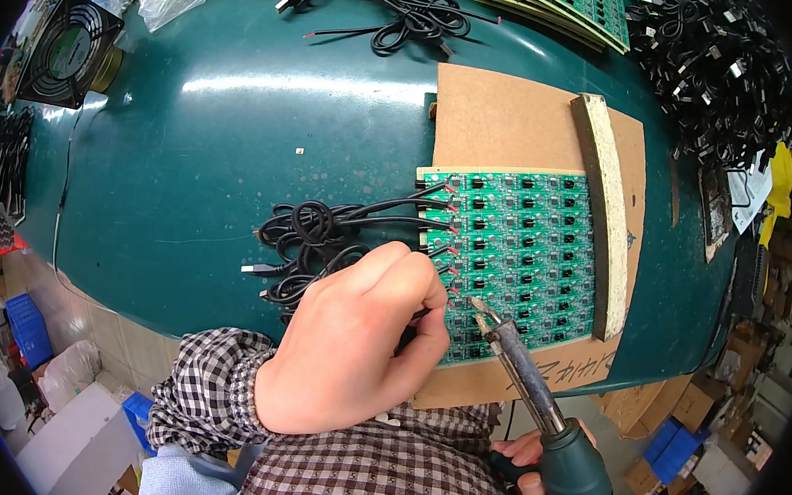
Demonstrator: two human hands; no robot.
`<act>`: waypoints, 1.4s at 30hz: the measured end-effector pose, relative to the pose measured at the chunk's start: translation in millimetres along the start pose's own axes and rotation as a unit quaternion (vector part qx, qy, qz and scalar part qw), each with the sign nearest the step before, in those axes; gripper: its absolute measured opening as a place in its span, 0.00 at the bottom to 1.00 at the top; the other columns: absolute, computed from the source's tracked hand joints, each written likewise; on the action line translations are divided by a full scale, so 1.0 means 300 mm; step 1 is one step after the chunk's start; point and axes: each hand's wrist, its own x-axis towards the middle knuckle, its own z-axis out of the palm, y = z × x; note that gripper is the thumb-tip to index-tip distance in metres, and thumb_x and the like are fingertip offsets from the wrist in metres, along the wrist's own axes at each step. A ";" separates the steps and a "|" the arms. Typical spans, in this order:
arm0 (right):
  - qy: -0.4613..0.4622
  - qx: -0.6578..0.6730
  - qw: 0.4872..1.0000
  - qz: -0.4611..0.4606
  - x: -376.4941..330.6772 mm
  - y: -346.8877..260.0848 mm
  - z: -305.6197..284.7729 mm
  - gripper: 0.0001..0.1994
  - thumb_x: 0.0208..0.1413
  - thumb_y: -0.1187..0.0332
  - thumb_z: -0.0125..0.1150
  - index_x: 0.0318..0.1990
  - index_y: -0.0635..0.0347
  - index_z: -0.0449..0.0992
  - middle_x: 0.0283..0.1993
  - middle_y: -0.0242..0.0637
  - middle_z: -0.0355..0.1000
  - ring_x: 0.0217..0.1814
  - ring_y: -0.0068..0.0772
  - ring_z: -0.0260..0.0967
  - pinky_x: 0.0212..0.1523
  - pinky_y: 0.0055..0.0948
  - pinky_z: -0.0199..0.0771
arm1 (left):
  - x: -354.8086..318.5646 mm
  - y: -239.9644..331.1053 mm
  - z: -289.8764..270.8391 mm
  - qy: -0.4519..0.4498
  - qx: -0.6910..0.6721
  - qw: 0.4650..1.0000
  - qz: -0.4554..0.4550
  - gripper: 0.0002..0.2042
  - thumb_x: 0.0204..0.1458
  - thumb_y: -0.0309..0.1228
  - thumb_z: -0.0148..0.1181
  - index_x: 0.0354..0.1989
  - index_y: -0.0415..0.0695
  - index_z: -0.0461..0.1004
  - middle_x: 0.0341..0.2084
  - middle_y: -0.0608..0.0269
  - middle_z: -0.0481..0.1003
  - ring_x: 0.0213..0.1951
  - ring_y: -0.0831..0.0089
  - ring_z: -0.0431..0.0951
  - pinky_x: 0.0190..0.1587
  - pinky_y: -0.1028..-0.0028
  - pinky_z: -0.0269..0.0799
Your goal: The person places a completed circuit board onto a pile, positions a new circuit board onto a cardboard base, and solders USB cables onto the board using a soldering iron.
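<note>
A green circuit board panel (517, 248) lies on a brown cardboard sheet (509, 117) on the dark green table (237, 142). Several black cables (323, 232) with red-tipped leads run to the panel's left edge. My left hand (361, 338) rests at the panel's lower left corner, its fingers pinched on a black cable lead against the board. My right hand (532, 472) grips the green handle of a soldering iron (534, 389), whose tip touches the board beside my left fingertips.
A worn wooden strip (604, 208) lies along the panel's right side. More green panels (564, 5) are stacked at the back, a pile of black cables (726, 78) at the right, loose cables (405, 11) at the back middle, a black fan (67, 49) at the left.
</note>
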 end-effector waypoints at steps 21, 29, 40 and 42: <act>0.010 0.042 0.998 -0.033 -0.027 0.081 -0.066 0.34 0.55 0.48 0.61 0.51 0.77 0.63 0.42 0.53 0.67 0.41 0.43 0.75 0.38 0.37 0.85 | -0.013 0.012 -0.021 -0.026 0.034 0.999 -0.008 0.03 0.52 0.20 0.61 0.31 0.37 0.73 0.23 0.67 0.69 0.23 0.85 0.68 0.25 0.81 0.64; 0.013 0.058 0.996 -0.070 -0.027 0.096 -0.066 0.31 0.58 0.51 0.59 0.50 0.77 0.63 0.42 0.52 0.67 0.41 0.43 0.74 0.39 0.37 0.86 | 0.053 0.014 -0.065 -0.142 0.002 0.988 -0.062 0.02 0.54 0.21 0.59 0.31 0.36 0.72 0.19 0.67 0.68 0.22 0.84 0.67 0.25 0.80 0.65; -0.054 0.054 0.997 -0.017 -0.027 0.095 -0.099 0.29 0.54 0.50 0.65 0.43 0.73 0.67 0.35 0.46 0.69 0.35 0.39 0.73 0.41 0.39 0.84 | -0.015 0.014 0.019 0.007 0.035 0.999 -0.013 0.06 0.45 0.20 0.66 0.28 0.41 0.75 0.22 0.67 0.70 0.21 0.83 0.69 0.20 0.81 0.63; -0.042 0.045 0.998 -0.020 -0.029 0.094 -0.093 0.29 0.53 0.50 0.66 0.43 0.73 0.66 0.33 0.45 0.69 0.34 0.38 0.73 0.41 0.40 0.84 | -0.005 0.012 0.006 -0.017 0.012 0.999 -0.027 0.06 0.44 0.19 0.66 0.28 0.40 0.74 0.22 0.68 0.69 0.22 0.84 0.69 0.21 0.81 0.64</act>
